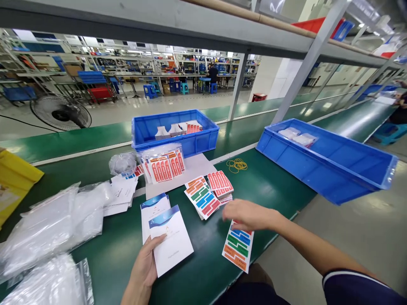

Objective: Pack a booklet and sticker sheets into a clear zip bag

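My left hand (pixel 146 262) is closed on a white booklet (pixel 171 250) with a blue wave printed along its top, thumb on the cover. A similar booklet (pixel 155 203) lies partly under it. My right hand (pixel 246 214) pinches the upper end of a sticker sheet (pixel 238 248) with orange, green and blue labels; its fingertips are partly hidden. Just left of that hand are a fanned pile of multicoloured sticker sheets (pixel 203 197) and a stack of red-and-white cards (pixel 220 183).
Clear plastic bags (pixel 54 220) cover the bench's left side near a yellow bin (pixel 15 182). Bagged red cards (pixel 165 167) lean by a blue crate (pixel 174 142). Yellow rubber bands (pixel 237 165) lie before another blue crate (pixel 324 159). A metal shelf beam (pixel 203 25) crosses overhead.
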Motion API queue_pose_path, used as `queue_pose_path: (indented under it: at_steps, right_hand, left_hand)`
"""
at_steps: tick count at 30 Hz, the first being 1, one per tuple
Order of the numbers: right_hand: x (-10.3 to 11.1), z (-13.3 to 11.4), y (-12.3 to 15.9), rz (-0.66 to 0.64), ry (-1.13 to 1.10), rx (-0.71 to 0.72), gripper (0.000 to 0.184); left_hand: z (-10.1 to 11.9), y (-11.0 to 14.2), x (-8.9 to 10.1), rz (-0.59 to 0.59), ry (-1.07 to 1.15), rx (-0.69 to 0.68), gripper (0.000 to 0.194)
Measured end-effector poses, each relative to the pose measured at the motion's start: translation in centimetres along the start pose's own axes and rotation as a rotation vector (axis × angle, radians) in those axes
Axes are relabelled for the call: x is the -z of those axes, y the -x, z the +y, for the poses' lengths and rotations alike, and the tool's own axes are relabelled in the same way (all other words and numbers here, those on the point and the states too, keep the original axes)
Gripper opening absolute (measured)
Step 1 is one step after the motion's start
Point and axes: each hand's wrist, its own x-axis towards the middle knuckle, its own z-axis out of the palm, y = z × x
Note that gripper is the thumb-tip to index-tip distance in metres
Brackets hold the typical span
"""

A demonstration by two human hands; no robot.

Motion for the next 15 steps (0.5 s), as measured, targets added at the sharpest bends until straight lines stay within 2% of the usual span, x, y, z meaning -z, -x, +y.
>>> queue_pose_path:
  at_steps: [2,5,7,10,12,15]
  right_hand:
    - [-1.8,-1.4,1.1,-0.153,0.057,0.039,0.038]
    - [-4.7,-1.7,2.1,-0.22,0.155,0.011,0.052]
    - [-5.7,-1.2,2.4,-0.236,0.197,-0.056,0.046]
    - [-4.9,-0.6,2.0,-0.295,0.107,-0.122,0.02]
    - [-3.5,-1.0,1.1,-0.245,-0.107,-0.115,0.017]
    - [-2.0,-2.9,-2.1,0.035,-0.542,-0.151,0.027]
  left_hand:
    - [0.0,-0.1,0.1,0.007,-0.019,-0.009,0.064]
    - [-0.1,-0.3,0.3,0.041,-0.043,-0.012,0.065]
    - [0.0,-0.5,0.5,0.052,-0.063,-0.014,0.066]
    - [0.1,-0.5,0.4,0.077,-0.096,-0.022,0.066]
    - [0.1,-0.4,0.1,0.108,-0.115,-0.032,0.068]
    - [-0.3,-0.1,-0.6,0.119,-0.1,-0.028,0.072]
